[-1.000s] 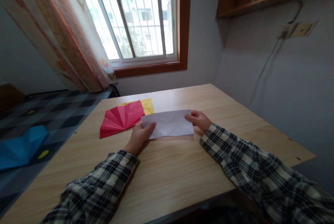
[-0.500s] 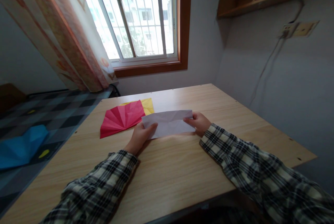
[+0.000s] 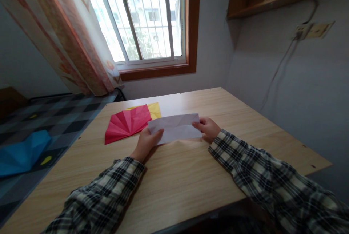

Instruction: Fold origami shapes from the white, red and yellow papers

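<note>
The white paper (image 3: 177, 128) is held between the two hands above the middle of the counter (image 3: 174, 183), its broad face turned to the person. The left hand (image 3: 145, 141) is at its 8 o'clock end: the thumb lies flat over the near face, and the other fingers are mostly hidden behind. The right hand (image 3: 209, 128) is at the 3 o'clock edge, where the fingers are pinched narrow on the sheet, with the thumb in front. Most of the paper is thus free between the two grips (if its lower edge touches the counter, I cannot tell). From the white paper, the pleated red paper (image 3: 127, 123) lies toward 9 o'clock, partly covering the yellow paper (image 3: 155, 110), which is toward 10 o'clock.
</note>
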A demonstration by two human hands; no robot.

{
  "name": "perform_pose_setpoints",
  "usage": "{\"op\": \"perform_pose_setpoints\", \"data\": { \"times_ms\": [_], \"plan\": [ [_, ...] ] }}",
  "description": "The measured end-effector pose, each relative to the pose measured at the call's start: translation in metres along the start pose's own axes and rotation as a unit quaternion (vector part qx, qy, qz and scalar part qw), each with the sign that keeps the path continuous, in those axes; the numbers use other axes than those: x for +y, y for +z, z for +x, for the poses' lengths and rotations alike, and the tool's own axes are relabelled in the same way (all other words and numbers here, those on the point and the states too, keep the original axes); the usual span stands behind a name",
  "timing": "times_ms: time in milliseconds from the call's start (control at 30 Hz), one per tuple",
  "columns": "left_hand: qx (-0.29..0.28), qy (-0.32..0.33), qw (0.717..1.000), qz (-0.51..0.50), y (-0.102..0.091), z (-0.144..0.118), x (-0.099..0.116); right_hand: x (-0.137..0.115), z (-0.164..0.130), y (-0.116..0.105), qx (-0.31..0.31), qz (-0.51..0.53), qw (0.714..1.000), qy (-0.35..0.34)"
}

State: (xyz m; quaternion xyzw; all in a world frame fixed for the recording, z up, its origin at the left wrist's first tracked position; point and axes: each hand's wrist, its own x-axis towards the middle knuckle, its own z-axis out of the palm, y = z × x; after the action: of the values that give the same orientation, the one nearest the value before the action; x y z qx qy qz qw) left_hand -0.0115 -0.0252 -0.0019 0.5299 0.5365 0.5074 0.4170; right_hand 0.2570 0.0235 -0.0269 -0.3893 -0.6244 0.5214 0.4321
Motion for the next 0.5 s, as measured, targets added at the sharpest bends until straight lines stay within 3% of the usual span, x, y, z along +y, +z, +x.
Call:
{"op": "perform_pose_setpoints", "data": {
  "times_ms": [500],
  "plan": [
    [0.029,0.098,0.989,0.11,-0.0034,0.0046,-0.0073,-0.0042,-0.0008,0.0002,-0.003,-0.027,1.0,0.013]
  ]
}}
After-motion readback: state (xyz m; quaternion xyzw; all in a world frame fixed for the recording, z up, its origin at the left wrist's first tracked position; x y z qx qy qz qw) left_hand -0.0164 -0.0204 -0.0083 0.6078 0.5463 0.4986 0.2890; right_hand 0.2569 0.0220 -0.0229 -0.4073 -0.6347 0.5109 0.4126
